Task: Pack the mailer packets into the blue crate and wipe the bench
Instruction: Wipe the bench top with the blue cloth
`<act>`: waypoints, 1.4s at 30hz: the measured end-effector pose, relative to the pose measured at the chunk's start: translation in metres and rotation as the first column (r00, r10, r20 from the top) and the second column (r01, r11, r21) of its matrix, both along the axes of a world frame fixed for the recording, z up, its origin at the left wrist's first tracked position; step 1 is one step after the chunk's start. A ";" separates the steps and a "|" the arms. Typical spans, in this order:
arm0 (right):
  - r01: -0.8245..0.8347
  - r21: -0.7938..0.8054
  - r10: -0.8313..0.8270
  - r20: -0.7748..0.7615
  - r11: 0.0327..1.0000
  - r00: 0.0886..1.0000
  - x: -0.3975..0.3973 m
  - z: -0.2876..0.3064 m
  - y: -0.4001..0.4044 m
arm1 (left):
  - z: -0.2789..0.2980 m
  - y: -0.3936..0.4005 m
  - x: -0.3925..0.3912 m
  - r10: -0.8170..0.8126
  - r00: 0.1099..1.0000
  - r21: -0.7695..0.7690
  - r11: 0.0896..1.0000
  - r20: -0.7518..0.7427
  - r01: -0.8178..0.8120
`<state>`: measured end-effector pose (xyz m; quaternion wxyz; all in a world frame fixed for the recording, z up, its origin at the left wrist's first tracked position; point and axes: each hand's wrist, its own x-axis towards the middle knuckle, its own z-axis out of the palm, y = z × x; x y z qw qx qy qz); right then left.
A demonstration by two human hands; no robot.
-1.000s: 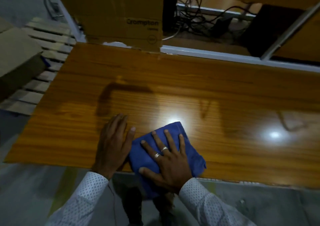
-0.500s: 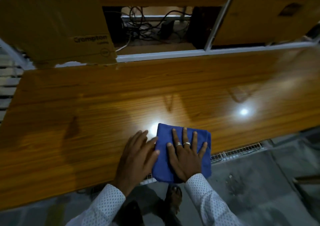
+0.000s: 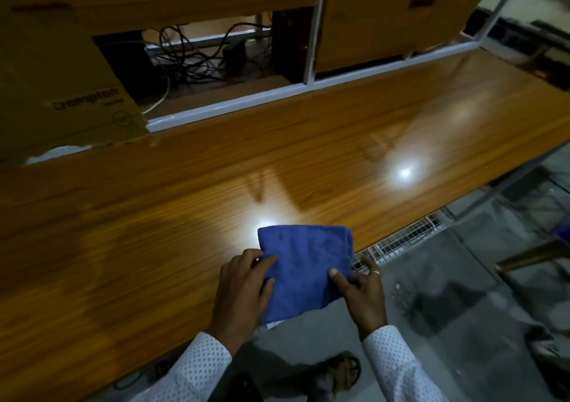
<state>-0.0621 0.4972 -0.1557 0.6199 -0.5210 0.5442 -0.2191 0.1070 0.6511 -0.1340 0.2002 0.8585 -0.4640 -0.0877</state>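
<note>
The left hand [image 3: 243, 290] is pinching the left edge of the folded blue cloth [image 3: 303, 265] while the right hand [image 3: 362, 287] is pinching its right edge, thumb on top. The cloth is overhanging the near edge of the tabletop [image 3: 154, 247]. A loosening pinch would likely be dropping it to the floor [image 3: 462, 309]; no packets or crate are identifiable.

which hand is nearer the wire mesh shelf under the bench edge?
Right. The right hand pinches the folded blue cloth's right edge, just off the wooden bench, beside the wire mesh shelf. The left hand holds the cloth's left edge, farther away.
</note>
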 end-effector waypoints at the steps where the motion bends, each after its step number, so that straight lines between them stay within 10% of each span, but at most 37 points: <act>1: 0.015 0.033 -0.016 0.021 0.999 1.000 -0.002 -0.003 -0.004 | 0.001 -0.004 0.000 -0.001 0.999 -0.005 1.000 -0.037 0.001; 9: 0.083 0.015 -0.083 0.016 0.996 0.996 -0.022 0.000 -0.038 | 0.008 -0.049 -0.003 -0.035 0.923 -0.154 0.988 -0.384 -0.027; 18: 0.155 -0.012 -0.146 0.264 0.988 0.953 -0.069 0.033 -0.111 | 0.041 -0.134 -0.013 -0.097 0.441 -0.215 0.950 -0.892 -0.226; 27: -0.157 -0.392 0.185 0.035 0.906 0.982 -0.124 0.060 -0.189 | 0.062 -0.222 -0.044 -0.272 0.696 -0.265 0.957 -0.665 0.121; 33: -0.175 -0.646 0.059 -0.198 0.743 0.979 -0.155 0.070 -0.232 | 0.074 -0.276 -0.073 -0.386 0.909 -0.270 0.902 -0.158 0.336; 37: -0.110 -0.569 0.035 -0.142 0.815 0.989 -0.188 0.070 -0.258 | 0.079 -0.312 -0.093 -0.386 0.875 -0.327 0.900 -0.293 0.287; 42: 0.027 -0.400 0.027 0.128 0.916 0.991 -0.227 0.069 -0.284 | 0.082 -0.366 -0.124 -0.465 0.559 -0.396 0.884 -0.687 0.249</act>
